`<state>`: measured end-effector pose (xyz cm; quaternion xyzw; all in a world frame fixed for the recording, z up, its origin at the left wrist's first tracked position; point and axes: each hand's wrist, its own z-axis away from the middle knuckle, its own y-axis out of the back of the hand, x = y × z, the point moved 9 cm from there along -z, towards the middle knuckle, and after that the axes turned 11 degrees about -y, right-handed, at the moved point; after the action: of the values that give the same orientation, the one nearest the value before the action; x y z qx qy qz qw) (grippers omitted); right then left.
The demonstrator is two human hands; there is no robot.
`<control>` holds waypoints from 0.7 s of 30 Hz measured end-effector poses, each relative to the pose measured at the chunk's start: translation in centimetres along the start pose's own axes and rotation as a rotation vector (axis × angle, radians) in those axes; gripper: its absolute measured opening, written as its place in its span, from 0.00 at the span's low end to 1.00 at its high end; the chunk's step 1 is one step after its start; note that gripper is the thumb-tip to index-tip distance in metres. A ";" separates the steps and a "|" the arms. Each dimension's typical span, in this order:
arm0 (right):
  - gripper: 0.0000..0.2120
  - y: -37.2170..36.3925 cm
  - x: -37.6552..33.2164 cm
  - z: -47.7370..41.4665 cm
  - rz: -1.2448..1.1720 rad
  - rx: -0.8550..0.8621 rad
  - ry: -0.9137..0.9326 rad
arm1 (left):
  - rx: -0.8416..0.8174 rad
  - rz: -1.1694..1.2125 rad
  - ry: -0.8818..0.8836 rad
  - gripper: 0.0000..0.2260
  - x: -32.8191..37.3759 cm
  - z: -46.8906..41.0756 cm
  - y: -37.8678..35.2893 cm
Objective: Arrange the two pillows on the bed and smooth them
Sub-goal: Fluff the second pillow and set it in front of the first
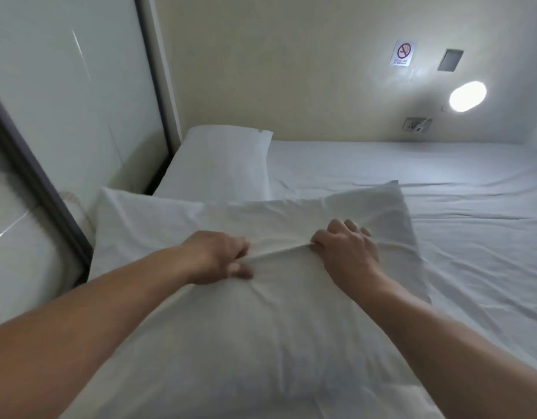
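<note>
A large white pillow fills the lower middle of the head view, lying at the near left part of the bed. My left hand and my right hand both pinch its case near the middle, pulling a taut ridge of cloth between them. A second white pillow lies flat in the far left corner of the bed against the wall, apart from both hands.
A glossy white panel with a dark frame runs along the bed's left side. On the far wall are a lit round lamp, a socket and a no-smoking sign. Wrinkled white sheet covers the right half of the bed.
</note>
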<state>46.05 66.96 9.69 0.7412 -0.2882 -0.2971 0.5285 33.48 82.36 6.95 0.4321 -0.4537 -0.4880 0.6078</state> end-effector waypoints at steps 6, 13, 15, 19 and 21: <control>0.49 -8.8 3.4 8.8 -0.094 -0.472 -0.376 | -0.178 0.071 0.249 0.59 -1.9 1.5 -8.4; 0.60 -16.9 4.7 14.3 -1.098 -0.734 -1.356 | -0.093 0.247 0.477 0.69 -7.4 0.3 -10.3; 0.56 -17.9 4.3 13.7 -1.198 -0.621 -1.404 | -0.057 0.275 0.503 0.67 -9.4 -0.4 -10.3; 0.45 -18.6 5.5 12.3 -0.996 -0.407 -1.369 | -0.039 0.342 0.491 0.52 -11.4 -2.2 -11.9; 0.43 -18.2 6.2 11.9 -0.861 -0.347 -1.358 | -0.011 0.271 0.400 0.33 -10.5 -3.3 -12.3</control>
<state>43.35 60.07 -11.67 0.3532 -0.1856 -0.8979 0.1858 33.05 91.10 -6.99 0.4521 -0.3756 -0.3093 0.7476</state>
